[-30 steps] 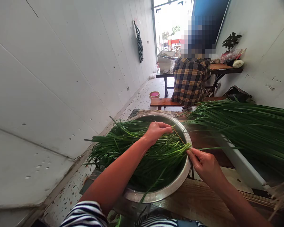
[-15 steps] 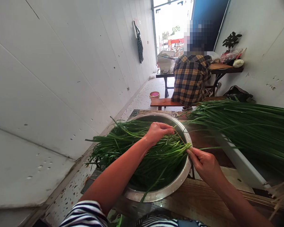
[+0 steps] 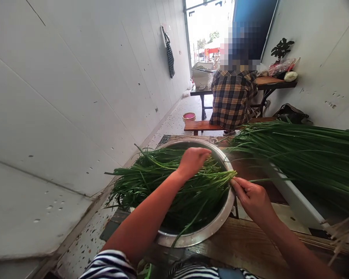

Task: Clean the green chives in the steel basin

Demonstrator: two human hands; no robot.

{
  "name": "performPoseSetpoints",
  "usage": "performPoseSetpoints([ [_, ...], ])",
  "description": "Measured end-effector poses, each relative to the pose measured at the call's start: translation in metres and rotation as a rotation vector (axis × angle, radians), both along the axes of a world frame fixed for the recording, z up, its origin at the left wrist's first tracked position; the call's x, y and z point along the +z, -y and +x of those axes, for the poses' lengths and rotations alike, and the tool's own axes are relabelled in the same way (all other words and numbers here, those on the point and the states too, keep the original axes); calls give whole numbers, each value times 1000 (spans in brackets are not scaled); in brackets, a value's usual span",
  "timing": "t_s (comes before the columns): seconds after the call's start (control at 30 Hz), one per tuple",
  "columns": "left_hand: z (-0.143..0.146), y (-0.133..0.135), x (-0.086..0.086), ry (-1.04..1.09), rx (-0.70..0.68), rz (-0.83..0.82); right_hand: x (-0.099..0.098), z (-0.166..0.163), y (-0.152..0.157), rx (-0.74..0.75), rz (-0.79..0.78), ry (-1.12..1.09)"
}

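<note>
A wide metal basin (image 3: 206,239) holds long green chives (image 3: 128,176), their leaves hanging over its left side. At the right rim, my right hand (image 3: 254,197) is closed, pinching the pale stem ends of a chive bunch (image 3: 221,179) between thumb and fingers. My left hand (image 3: 193,162) is raised over the far part of the basin, fingers curled together. Whatever it may hold is hidden behind the fingers.
A big heap of chives (image 3: 305,151) lies right, over a white container (image 3: 296,197). Dry straw-like strands (image 3: 344,232) sit at lower right. Ahead, a person in a plaid shirt (image 3: 231,97) sits on a bench (image 3: 198,126) at a table (image 3: 275,82). A white wall (image 3: 75,97) runs along the left.
My left hand has turned, its fingers curling in and shifting slightly left. The thin brown strand seen between my hands no longer shows clearly. My right hand stays at the stem ends.
</note>
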State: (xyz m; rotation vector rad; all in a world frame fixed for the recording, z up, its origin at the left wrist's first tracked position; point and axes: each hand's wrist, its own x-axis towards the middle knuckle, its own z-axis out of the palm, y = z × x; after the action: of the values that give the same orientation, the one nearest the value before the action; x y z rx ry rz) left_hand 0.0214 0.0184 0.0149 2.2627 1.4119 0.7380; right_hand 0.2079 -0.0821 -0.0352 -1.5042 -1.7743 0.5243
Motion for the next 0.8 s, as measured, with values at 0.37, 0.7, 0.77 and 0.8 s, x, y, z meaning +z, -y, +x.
performPoseSetpoints([
  [0.37,-19,-34,-37,-479,201,125,-5,0,0,26,-56,15],
  [0.7,-17,-31,-27,-406,70,108,-4,0,0,27,-68,20],
  [0.77,-17,-29,-24,-312,62,81,-3,0,1,25,-72,20],
  [0.8,-19,-29,-23,-259,59,63,-3,0,1,24,-75,22],
])
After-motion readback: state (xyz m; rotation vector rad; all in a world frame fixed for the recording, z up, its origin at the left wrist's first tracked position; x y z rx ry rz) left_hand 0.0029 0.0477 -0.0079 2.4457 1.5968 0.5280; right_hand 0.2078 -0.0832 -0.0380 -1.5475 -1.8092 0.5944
